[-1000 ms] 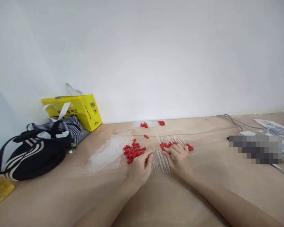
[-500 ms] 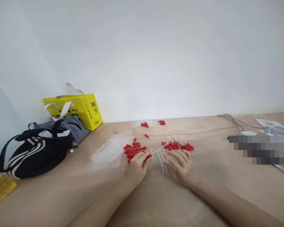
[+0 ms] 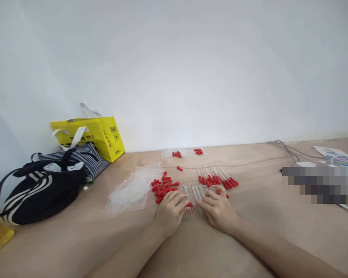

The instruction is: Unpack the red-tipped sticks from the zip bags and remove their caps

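Note:
My left hand [image 3: 171,210] is closed in a pinch on a red rubber dropper bulb [image 3: 189,204], whose end shows past the fingertips. Facing it, my right hand [image 3: 217,208] has its thumb and fingers pressed together at what looks like a thin glass dropper tube, mostly hidden, in line with the bulb. Under and between both hands lies a row of clear glass tubes [image 3: 195,190]. Loose red bulbs [image 3: 162,189] are heaped beyond my left hand. Droppers with red bulbs fitted [image 3: 217,179] lie beyond my right hand, and more red shows beside its knuckles.
Clear plastic bags [image 3: 133,189] lie left of the heap; another bag [image 3: 187,153] with red bulbs is near the wall. At left are a yellow bag [image 3: 111,139], a striped bag [image 3: 95,158] and a black bag [image 3: 52,197]. Cables [image 3: 288,148] and papers [image 3: 336,156] are at right.
Both hands have come lower, toward me. The tube slanting up from the left hand's bulb no longer shows that way. Red bulbs beside my right hand have come into view.

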The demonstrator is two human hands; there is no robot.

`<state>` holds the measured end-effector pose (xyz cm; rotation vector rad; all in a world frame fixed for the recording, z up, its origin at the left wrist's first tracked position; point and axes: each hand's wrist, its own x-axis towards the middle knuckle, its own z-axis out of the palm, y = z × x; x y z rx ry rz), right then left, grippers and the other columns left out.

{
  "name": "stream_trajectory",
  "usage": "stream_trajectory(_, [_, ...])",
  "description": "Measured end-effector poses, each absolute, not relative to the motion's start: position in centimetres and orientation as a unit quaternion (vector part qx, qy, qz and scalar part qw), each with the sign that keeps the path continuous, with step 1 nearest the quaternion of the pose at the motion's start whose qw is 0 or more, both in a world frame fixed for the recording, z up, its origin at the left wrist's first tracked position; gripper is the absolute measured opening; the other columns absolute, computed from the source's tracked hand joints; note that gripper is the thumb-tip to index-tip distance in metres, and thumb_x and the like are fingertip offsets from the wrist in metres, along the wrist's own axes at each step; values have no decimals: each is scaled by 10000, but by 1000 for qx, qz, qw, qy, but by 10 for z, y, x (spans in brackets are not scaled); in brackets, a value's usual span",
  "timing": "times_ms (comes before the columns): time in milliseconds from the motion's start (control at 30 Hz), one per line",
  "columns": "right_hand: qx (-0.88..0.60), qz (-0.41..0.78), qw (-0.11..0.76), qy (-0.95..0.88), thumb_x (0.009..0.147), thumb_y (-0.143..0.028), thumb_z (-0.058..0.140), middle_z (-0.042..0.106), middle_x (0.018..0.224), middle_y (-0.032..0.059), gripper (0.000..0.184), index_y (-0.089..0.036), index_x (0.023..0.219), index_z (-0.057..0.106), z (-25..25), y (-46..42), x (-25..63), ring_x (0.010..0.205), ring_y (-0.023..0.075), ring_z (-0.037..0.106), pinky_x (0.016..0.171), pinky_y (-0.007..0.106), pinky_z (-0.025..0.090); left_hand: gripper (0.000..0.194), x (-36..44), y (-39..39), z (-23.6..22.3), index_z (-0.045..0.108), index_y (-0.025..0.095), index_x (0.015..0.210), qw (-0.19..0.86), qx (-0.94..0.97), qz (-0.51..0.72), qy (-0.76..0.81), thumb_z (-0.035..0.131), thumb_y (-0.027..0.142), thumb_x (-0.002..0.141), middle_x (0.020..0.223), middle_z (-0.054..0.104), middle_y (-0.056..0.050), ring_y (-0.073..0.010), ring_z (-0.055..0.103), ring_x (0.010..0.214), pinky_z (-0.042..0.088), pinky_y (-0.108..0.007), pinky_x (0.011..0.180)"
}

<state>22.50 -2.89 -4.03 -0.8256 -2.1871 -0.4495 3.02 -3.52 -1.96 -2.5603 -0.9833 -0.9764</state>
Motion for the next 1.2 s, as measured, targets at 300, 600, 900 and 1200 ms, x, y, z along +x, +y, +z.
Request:
stream_trajectory(300, [-338, -146, 374, -852, 769, -118, 445, 525, 523, -41, 164, -211, 733, 575, -38, -32, 227, 650, 118, 427, 875, 404, 177, 135, 30, -36, -18, 598, 207, 744, 109, -874, -307, -360, 478, 185, 803, 955, 591, -37, -217, 470, 932, 328, -460, 878])
stream_trajectory(600, [-338, -148, 392, -843, 792, -147, 436, 535, 507, -30, 190, -209, 702, 592, -37, -33, 233, 662, 125, 439, 863, 393, 188, 176, 26, -37, -18, 597, 207, 728, 114, -869, -301, -375, 445, 154, 797, 939, 566, -42, -212, 460, 918, 326, -453, 867])
stream_trajectory(900, [-441, -139, 444, -767, 854, -252, 435, 625, 624, -6, 215, -242, 849, 650, -38, -18, 261, 636, 121, 485, 734, 309, 233, 200, 14, -28, -23, 612, 208, 868, 87, -822, -387, -409, 417, 252, 854, 780, 521, -38, -153, 508, 725, 444, -291, 657])
stream_trajectory(1200, [-506, -152, 431, -732, 817, -213, 435, 629, 607, -2, 225, -220, 850, 658, -39, -11, 258, 615, 125, 512, 707, 292, 232, 148, -17, 0, -15, 550, 159, 799, 28, -682, -498, -534, 470, 271, 745, 739, 566, -30, -132, 560, 603, 493, -249, 550])
